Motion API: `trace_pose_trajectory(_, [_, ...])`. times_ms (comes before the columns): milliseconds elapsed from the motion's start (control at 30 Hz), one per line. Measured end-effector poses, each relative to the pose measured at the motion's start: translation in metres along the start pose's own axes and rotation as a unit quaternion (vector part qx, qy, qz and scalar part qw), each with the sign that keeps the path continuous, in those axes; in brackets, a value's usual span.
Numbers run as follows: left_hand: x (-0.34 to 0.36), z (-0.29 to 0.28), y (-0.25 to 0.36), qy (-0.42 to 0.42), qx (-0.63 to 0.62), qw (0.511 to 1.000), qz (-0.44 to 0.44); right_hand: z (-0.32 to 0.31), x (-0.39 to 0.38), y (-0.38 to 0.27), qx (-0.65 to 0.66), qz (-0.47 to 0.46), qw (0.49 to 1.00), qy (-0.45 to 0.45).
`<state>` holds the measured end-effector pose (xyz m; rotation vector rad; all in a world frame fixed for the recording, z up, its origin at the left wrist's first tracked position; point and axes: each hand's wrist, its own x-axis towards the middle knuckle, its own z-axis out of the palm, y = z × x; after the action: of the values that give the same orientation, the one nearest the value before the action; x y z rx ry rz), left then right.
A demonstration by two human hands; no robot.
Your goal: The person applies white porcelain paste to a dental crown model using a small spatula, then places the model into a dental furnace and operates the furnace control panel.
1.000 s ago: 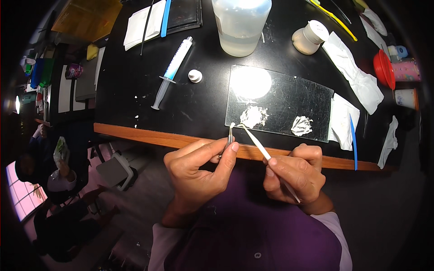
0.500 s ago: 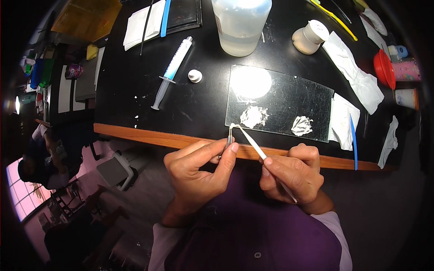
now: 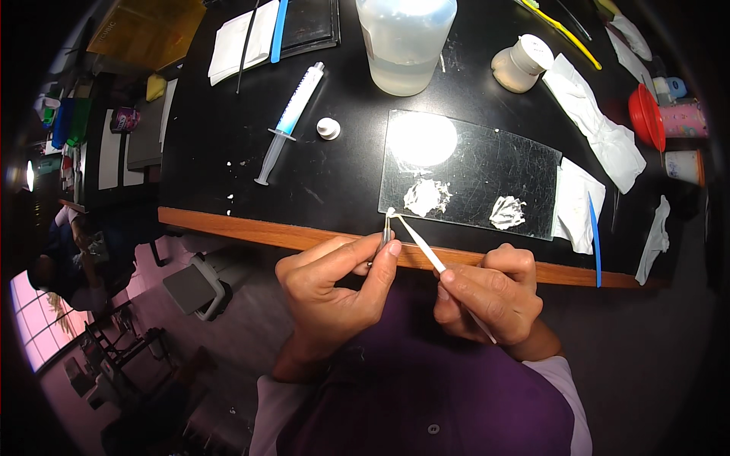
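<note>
My left hand point(image 3: 331, 285) pinches a slim metal pin point(image 3: 386, 235) upright between thumb and fingers. A small white lump point(image 3: 391, 213) caps the pin; its exact kind is too small to tell. My right hand point(image 3: 490, 300) grips a thin white stick-like tool point(image 3: 423, 248), slanted up and left, its narrow tip beside the lump; whether they touch I cannot tell. Just beyond lies a glass slab point(image 3: 479, 152), bearing a smeared white paste mound point(image 3: 427, 197) and a smaller paste patch point(image 3: 507, 213) to its right.
On the black table are a syringe point(image 3: 296, 106), a small white cap point(image 3: 328, 128), a large translucent jar point(image 3: 407, 53) and a small bottle point(image 3: 521, 64). Crumpled tissue point(image 3: 597, 125) and a blue stick point(image 3: 595, 235) lie right. A wooden edge point(image 3: 228, 226) runs in front.
The white tool's tip has drawn slightly down along the lump's right side, and my right hand has shifted a little left. My left hand stays put. A person at far left has moved.
</note>
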<state>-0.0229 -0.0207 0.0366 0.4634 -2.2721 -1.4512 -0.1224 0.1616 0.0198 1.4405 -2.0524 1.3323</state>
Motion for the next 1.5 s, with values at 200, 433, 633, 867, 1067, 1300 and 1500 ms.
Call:
trace_pose_trajectory(200, [-0.0010,0.0027,0.0004,0.023,-0.001,0.999,-0.023,-0.0001,-0.0002,0.0003,-0.002,-0.001,1.000,0.004])
trace_pose_trajectory(433, [-0.0019,0.0029,0.0009,0.027,-0.004,0.999,-0.020,0.0014,-0.0011,-0.0001,-0.009,-0.010,1.000,0.011])
trace_pose_trajectory(633, [-0.0009,0.0024,0.0010,0.026,0.004,1.000,-0.018,0.0009,0.0001,0.0000,-0.015,-0.006,1.000,0.015])
trace_pose_trajectory(867, [0.0004,0.0022,0.0020,0.020,0.010,1.000,-0.020,0.0001,-0.0002,-0.0010,-0.015,-0.005,1.000,0.006])
trace_pose_trajectory(1067, [0.0009,0.0023,0.0021,0.021,0.008,1.000,-0.015,0.0011,0.0012,-0.0011,-0.020,-0.013,1.000,0.009])
trace_pose_trajectory(1300, [0.0011,0.0027,0.0022,0.020,0.008,1.000,-0.017,0.0026,0.0007,-0.0004,-0.021,-0.018,1.000,0.009])
trace_pose_trajectory(1500, [0.0010,0.0025,0.0030,0.019,0.009,1.000,-0.019,0.0033,0.0003,0.0005,-0.019,-0.023,1.000,0.011])
